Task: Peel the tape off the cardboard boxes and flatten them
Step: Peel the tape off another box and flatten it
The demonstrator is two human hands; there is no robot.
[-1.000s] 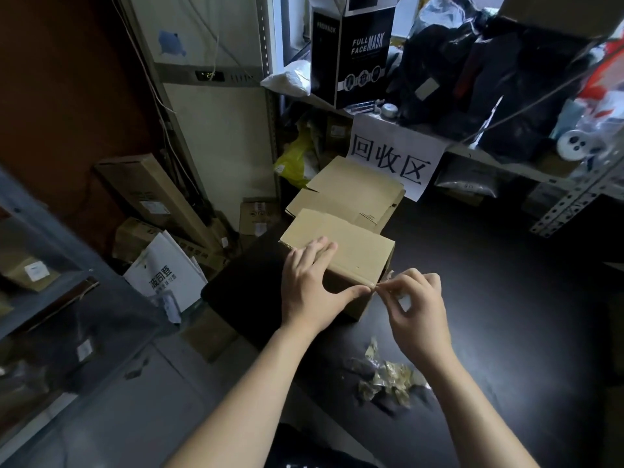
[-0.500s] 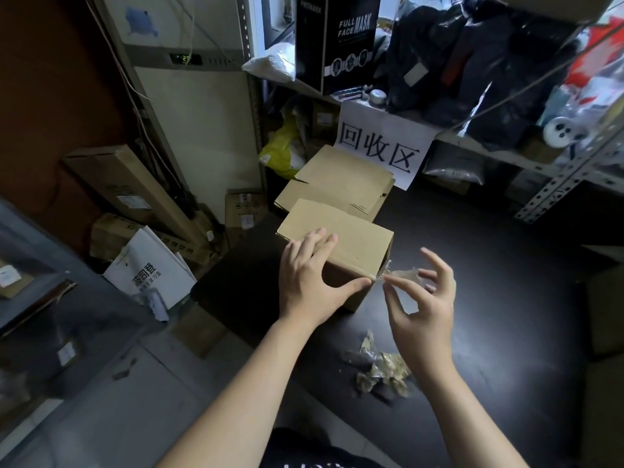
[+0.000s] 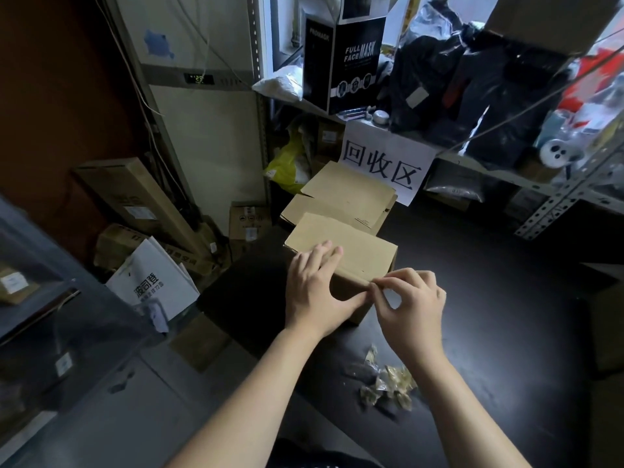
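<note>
Right hand back from its pull, thumb and forefinger pinching near corner of small brown cardboard box on black tabletop; left hand flat, pressing top. Peeling continues, flattening not begun.

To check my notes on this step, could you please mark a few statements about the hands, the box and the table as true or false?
1. The left hand lies flat on the box. True.
2. The right hand rests open on the table. False: it pinches at the box's near edge.
3. Tape scraps lie on the table. True.
4. The box is flattened. False: it stands closed, in full shape.
</note>
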